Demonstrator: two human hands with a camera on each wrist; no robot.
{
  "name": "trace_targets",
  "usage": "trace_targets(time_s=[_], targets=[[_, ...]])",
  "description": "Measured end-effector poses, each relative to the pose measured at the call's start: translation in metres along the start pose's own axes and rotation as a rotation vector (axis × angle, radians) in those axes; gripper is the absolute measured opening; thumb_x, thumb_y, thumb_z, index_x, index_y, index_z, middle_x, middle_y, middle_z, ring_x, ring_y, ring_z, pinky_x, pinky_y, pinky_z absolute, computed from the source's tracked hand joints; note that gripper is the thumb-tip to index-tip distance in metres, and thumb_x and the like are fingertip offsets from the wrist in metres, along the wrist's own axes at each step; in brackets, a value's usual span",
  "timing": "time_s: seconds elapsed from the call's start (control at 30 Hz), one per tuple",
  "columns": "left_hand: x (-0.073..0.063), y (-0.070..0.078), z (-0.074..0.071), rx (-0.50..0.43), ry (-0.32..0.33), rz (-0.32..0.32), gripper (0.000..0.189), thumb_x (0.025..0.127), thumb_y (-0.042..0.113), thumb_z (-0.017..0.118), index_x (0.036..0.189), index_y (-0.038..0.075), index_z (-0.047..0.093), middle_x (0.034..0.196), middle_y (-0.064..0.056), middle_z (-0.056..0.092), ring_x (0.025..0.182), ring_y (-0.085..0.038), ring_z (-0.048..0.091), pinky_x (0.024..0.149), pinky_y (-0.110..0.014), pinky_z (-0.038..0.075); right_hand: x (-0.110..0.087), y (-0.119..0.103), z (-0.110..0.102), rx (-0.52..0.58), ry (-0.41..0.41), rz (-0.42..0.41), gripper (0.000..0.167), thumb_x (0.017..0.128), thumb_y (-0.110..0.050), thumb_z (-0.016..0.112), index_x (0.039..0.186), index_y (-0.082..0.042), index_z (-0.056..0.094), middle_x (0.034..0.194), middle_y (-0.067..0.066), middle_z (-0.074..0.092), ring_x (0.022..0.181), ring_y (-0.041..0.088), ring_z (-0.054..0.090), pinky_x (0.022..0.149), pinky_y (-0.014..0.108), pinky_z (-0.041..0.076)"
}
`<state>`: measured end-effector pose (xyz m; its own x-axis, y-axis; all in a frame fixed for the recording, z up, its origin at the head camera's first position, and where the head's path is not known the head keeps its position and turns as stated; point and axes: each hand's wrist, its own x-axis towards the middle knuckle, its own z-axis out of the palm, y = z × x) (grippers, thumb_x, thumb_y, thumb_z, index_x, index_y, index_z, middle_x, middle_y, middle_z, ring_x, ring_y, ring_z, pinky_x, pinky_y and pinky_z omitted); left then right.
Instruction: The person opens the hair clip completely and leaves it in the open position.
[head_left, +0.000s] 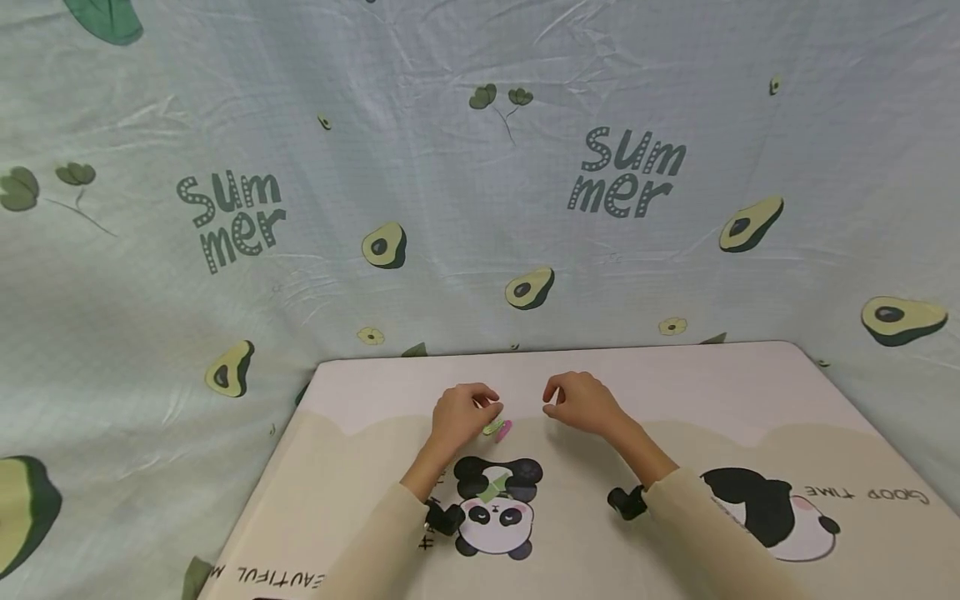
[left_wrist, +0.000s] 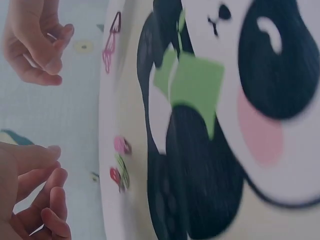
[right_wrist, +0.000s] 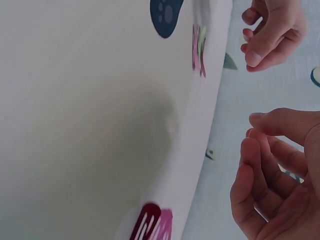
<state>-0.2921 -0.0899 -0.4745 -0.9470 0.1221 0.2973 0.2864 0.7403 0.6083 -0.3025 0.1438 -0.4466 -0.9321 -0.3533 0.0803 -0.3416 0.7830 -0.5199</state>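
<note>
My left hand (head_left: 465, 412) hovers near a small group of hair clips, thumb and fingers loosely curled. Of that group, a green clip (head_left: 492, 427) and a pink clip (head_left: 504, 431) show just below its fingertips in the head view; a red clip (left_wrist: 115, 175) also appears in the left wrist view. My right hand (head_left: 585, 402) is raised over the far part of the table, fingers bent, thumb tip close to the index finger, nothing visible between them. A dark red clip (right_wrist: 146, 220) and a second pink clip (right_wrist: 164, 225) lie near it, hidden in the head view.
The table cover (head_left: 570, 533) bears a printed panda (head_left: 495, 525) and a black-and-white animal print (head_left: 765, 512). Behind the far edge hangs a pale curtain (head_left: 450, 167) with avocado prints. Each wrist carries a small black camera (head_left: 626, 502).
</note>
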Motion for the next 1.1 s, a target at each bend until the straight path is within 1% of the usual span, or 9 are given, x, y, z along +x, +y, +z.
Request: trace_targets(time_s=[0.17,0.23,0.37,0.53,0.6,0.73,0.8,0.93,1.1], targets=[[0.001,-0.02,-0.007,-0.003,0.009,-0.065,0.012,0.089,0.022,0.078,0.095,0.012,0.081,0.08,-0.002,0.073,0.07,-0.013,0.058,0.063,-0.027,0.041,0.018,-0.007,0.017,0.067,-0.039,0.033,0.01,0.092,-0.019,0.075,0.099,-0.011,0.075,0.074,0.0,0.064,0.059,0.014,0.058,0.057,0.027,0.046],[0.0,-0.026,-0.008,-0.002,-0.006,-0.099,0.012,0.089,0.022,0.079,0.094,0.011,0.081,0.08,-0.002,0.071,0.07,-0.014,0.056,0.064,-0.028,0.04,0.025,-0.009,0.024,0.095,-0.049,0.043,0.012,0.093,-0.019,0.074,0.101,-0.011,0.075,0.074,0.001,0.065,0.058,0.014,0.059,0.057,0.027,0.046],[-0.002,-0.035,-0.006,0.015,-0.044,-0.147,0.011,0.088,0.022,0.08,0.092,0.012,0.081,0.077,-0.001,0.069,0.07,-0.014,0.054,0.065,-0.028,0.04,0.037,-0.011,0.038,0.122,-0.06,0.054,0.015,0.094,-0.021,0.072,0.105,-0.011,0.076,0.074,0.0,0.066,0.06,0.014,0.061,0.057,0.026,0.047],[-0.004,-0.041,-0.002,0.034,-0.08,-0.138,0.01,0.087,0.022,0.079,0.089,0.013,0.082,0.077,0.001,0.072,0.069,-0.011,0.054,0.064,-0.027,0.041,0.047,-0.017,0.053,0.104,-0.063,0.049,0.019,0.094,-0.022,0.07,0.106,-0.009,0.078,0.074,0.0,0.067,0.059,0.013,0.059,0.056,0.024,0.044],[-0.004,-0.041,-0.001,0.037,-0.085,-0.127,0.01,0.087,0.023,0.079,0.087,0.013,0.082,0.077,0.001,0.073,0.069,-0.011,0.055,0.063,-0.028,0.041,0.05,-0.02,0.058,0.088,-0.056,0.046,0.02,0.093,-0.022,0.07,0.105,-0.008,0.078,0.079,0.001,0.069,0.062,0.013,0.058,0.057,0.025,0.042],[-0.003,-0.039,0.0,0.048,-0.09,-0.11,0.011,0.087,0.024,0.08,0.085,0.013,0.082,0.076,0.001,0.074,0.068,-0.011,0.055,0.062,-0.028,0.042,0.052,-0.023,0.068,0.059,-0.026,0.058,0.017,0.092,-0.023,0.072,0.101,-0.011,0.08,0.096,0.003,0.075,0.073,0.016,0.058,0.062,0.028,0.043],[-0.003,-0.038,0.0,0.059,-0.096,-0.103,0.01,0.087,0.023,0.08,0.085,0.014,0.082,0.076,0.001,0.074,0.068,-0.011,0.055,0.062,-0.027,0.042,0.052,-0.024,0.071,0.05,-0.013,0.065,0.014,0.091,-0.023,0.074,0.098,-0.013,0.081,0.1,0.003,0.076,0.078,0.018,0.058,0.065,0.03,0.043],[-0.001,-0.038,0.001,0.078,-0.1,-0.098,0.009,0.086,0.023,0.081,0.085,0.014,0.082,0.074,0.002,0.073,0.067,-0.01,0.054,0.061,-0.027,0.041,0.054,-0.025,0.077,0.052,0.003,0.067,0.011,0.091,-0.023,0.076,0.096,-0.015,0.082,0.097,0.001,0.077,0.079,0.017,0.058,0.066,0.03,0.044],[-0.001,-0.039,0.002,0.072,-0.101,-0.096,0.008,0.086,0.023,0.081,0.084,0.015,0.082,0.074,0.003,0.073,0.067,-0.01,0.054,0.062,-0.027,0.041,0.055,-0.026,0.081,0.062,0.006,0.077,0.011,0.091,-0.024,0.077,0.095,-0.015,0.082,0.093,0.0,0.076,0.076,0.016,0.057,0.062,0.029,0.043]])
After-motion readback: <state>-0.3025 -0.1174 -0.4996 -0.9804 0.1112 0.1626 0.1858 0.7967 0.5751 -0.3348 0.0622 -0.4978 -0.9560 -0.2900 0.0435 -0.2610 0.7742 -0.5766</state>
